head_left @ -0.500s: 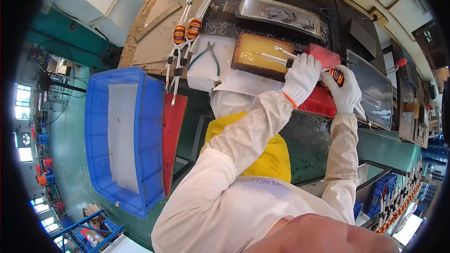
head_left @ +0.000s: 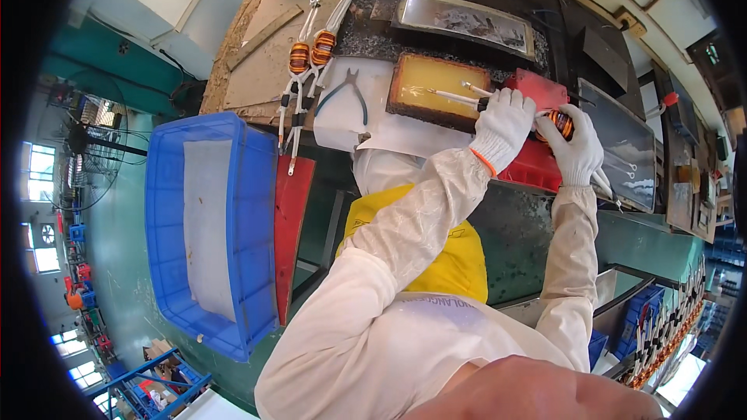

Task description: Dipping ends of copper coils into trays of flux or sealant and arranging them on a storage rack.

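Observation:
My gloved left hand (head_left: 504, 126) is closed around the white insulated leads (head_left: 455, 98) of a coil. The bare ends of those leads reach over a block of yellow rosin-like material (head_left: 442, 82) in a dark rectangular tray. My right hand (head_left: 574, 144), also gloved, grips the wound coil (head_left: 558, 126), a ring of orange-copper wire with dark bands. More white leads with ring terminals hang out below the right hand. Beneath both hands lies a red plastic holder (head_left: 531, 167). Fingers partly cover the coil's near side.
Two finished-looking coils (head_left: 311, 54) lie at the left with cutting pliers (head_left: 350, 96) beside them. Behind the tray is a metal-framed solder pot (head_left: 465, 25). A blue bin (head_left: 253, 225) stands at the left below the bench, next to a red board (head_left: 294, 233).
The view has shifted slightly. Both hands keep their hold on the coil and its leads, and the lead ends stay over the yellow block.

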`<move>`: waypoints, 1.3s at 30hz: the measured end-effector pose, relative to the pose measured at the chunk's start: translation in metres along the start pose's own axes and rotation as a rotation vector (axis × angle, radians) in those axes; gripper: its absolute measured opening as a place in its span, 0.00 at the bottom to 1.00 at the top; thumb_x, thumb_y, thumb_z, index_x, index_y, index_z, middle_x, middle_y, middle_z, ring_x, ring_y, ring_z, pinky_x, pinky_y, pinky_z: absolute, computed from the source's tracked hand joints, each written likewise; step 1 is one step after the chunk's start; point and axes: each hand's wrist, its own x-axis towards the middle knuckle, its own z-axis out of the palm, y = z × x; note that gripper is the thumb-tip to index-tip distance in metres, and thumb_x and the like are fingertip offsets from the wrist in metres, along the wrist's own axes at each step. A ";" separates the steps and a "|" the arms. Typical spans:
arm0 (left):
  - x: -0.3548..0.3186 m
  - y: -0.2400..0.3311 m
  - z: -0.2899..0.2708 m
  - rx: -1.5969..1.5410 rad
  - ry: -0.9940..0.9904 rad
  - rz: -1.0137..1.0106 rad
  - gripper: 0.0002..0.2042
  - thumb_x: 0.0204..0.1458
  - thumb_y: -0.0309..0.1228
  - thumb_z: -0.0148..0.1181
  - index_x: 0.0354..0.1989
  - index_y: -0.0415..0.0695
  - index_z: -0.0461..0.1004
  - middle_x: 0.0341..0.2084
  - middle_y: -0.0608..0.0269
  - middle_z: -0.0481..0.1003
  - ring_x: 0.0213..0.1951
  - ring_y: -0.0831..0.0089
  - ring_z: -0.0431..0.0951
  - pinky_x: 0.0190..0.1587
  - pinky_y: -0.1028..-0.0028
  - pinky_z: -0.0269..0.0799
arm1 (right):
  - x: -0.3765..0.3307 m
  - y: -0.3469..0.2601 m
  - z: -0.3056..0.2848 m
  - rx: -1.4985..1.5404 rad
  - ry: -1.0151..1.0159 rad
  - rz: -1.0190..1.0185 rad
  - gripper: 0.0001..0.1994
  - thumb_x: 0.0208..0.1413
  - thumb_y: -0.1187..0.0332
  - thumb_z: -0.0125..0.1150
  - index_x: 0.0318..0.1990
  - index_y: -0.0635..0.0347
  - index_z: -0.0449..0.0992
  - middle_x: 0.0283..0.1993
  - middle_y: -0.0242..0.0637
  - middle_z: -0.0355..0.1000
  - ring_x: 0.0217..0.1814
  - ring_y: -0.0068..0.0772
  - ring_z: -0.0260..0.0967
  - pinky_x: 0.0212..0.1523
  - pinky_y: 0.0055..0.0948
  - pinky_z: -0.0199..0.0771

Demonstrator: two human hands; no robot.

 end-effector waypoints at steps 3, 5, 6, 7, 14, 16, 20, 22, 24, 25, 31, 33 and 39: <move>0.000 0.000 0.002 0.008 -0.010 0.006 0.07 0.49 0.31 0.56 0.35 0.45 0.71 0.34 0.59 0.73 0.44 0.60 0.75 0.49 0.65 0.73 | 0.000 0.002 0.001 -0.013 0.015 -0.012 0.22 0.45 0.49 0.74 0.44 0.51 0.80 0.42 0.35 0.78 0.42 0.42 0.78 0.41 0.36 0.76; -0.001 -0.003 0.006 -0.014 0.023 0.023 0.08 0.48 0.33 0.58 0.35 0.44 0.73 0.34 0.56 0.74 0.41 0.60 0.74 0.47 0.64 0.71 | 0.000 -0.002 0.000 0.005 -0.003 -0.003 0.22 0.45 0.50 0.74 0.44 0.51 0.79 0.42 0.35 0.78 0.42 0.42 0.78 0.41 0.36 0.76; 0.000 -0.001 0.004 -0.016 0.022 0.026 0.08 0.48 0.33 0.58 0.35 0.44 0.73 0.34 0.56 0.74 0.41 0.60 0.74 0.47 0.64 0.71 | 0.000 -0.001 0.000 0.003 -0.002 -0.001 0.22 0.45 0.50 0.74 0.44 0.51 0.79 0.42 0.35 0.78 0.42 0.42 0.78 0.41 0.36 0.76; 0.000 0.000 0.002 -0.028 0.012 0.010 0.08 0.48 0.32 0.57 0.35 0.44 0.72 0.33 0.58 0.74 0.42 0.60 0.75 0.48 0.64 0.72 | 0.000 0.000 0.000 0.006 0.008 -0.009 0.22 0.45 0.50 0.74 0.44 0.51 0.79 0.41 0.35 0.78 0.42 0.42 0.78 0.41 0.36 0.76; 0.000 0.000 0.000 -0.037 0.012 0.004 0.07 0.49 0.31 0.56 0.35 0.44 0.71 0.33 0.59 0.73 0.43 0.60 0.76 0.47 0.64 0.74 | -0.001 -0.002 -0.002 0.010 0.004 -0.012 0.21 0.45 0.51 0.74 0.44 0.51 0.80 0.41 0.35 0.78 0.42 0.42 0.78 0.41 0.36 0.76; -0.001 -0.002 0.004 -0.021 0.028 0.013 0.07 0.48 0.32 0.57 0.34 0.44 0.72 0.33 0.58 0.74 0.41 0.60 0.75 0.46 0.65 0.73 | -0.001 -0.003 -0.001 0.005 0.001 -0.011 0.21 0.46 0.50 0.74 0.44 0.51 0.80 0.41 0.35 0.78 0.42 0.42 0.78 0.41 0.36 0.76; 0.000 0.000 0.000 -0.066 -0.040 -0.003 0.07 0.49 0.30 0.56 0.36 0.45 0.72 0.34 0.59 0.74 0.43 0.61 0.76 0.48 0.64 0.73 | -0.001 -0.003 -0.003 -0.007 -0.010 0.010 0.22 0.46 0.49 0.73 0.44 0.50 0.79 0.42 0.35 0.78 0.43 0.42 0.78 0.41 0.36 0.76; 0.001 -0.001 -0.002 -0.065 -0.035 0.002 0.07 0.49 0.30 0.56 0.36 0.45 0.72 0.34 0.59 0.74 0.43 0.61 0.76 0.48 0.64 0.73 | -0.001 -0.003 -0.002 -0.005 -0.005 0.011 0.22 0.46 0.49 0.73 0.44 0.50 0.79 0.42 0.34 0.78 0.43 0.42 0.78 0.41 0.36 0.76; 0.001 -0.002 -0.003 -0.065 -0.031 0.007 0.06 0.49 0.30 0.56 0.36 0.45 0.72 0.34 0.59 0.74 0.43 0.61 0.76 0.48 0.64 0.73 | -0.001 -0.005 -0.003 -0.003 0.000 0.012 0.22 0.46 0.49 0.73 0.44 0.50 0.79 0.42 0.34 0.78 0.43 0.42 0.78 0.41 0.36 0.76; 0.001 -0.003 -0.003 -0.064 -0.036 0.012 0.07 0.49 0.30 0.56 0.36 0.45 0.72 0.33 0.59 0.74 0.43 0.61 0.76 0.48 0.65 0.73 | -0.002 -0.007 -0.003 -0.011 -0.005 0.022 0.21 0.46 0.50 0.73 0.44 0.51 0.79 0.41 0.35 0.78 0.42 0.41 0.77 0.42 0.35 0.76; 0.001 -0.002 -0.005 -0.071 0.007 0.032 0.07 0.49 0.31 0.57 0.35 0.45 0.72 0.33 0.60 0.74 0.41 0.61 0.76 0.46 0.65 0.74 | -0.003 -0.005 -0.004 -0.010 0.004 0.025 0.21 0.46 0.49 0.73 0.44 0.50 0.79 0.41 0.34 0.78 0.42 0.42 0.78 0.41 0.37 0.76; 0.001 -0.002 -0.004 -0.069 0.015 0.041 0.07 0.48 0.31 0.57 0.35 0.46 0.72 0.33 0.60 0.74 0.41 0.61 0.76 0.46 0.66 0.74 | -0.003 -0.006 -0.005 -0.010 0.014 0.021 0.21 0.46 0.50 0.73 0.44 0.50 0.79 0.41 0.34 0.78 0.42 0.42 0.78 0.41 0.37 0.76; 0.003 -0.011 -0.009 -0.048 0.046 0.077 0.06 0.48 0.31 0.57 0.34 0.46 0.70 0.33 0.60 0.72 0.41 0.60 0.75 0.47 0.65 0.73 | 0.000 -0.006 -0.018 0.024 -0.128 -0.020 0.26 0.46 0.50 0.73 0.50 0.52 0.76 0.47 0.39 0.76 0.47 0.46 0.76 0.46 0.38 0.75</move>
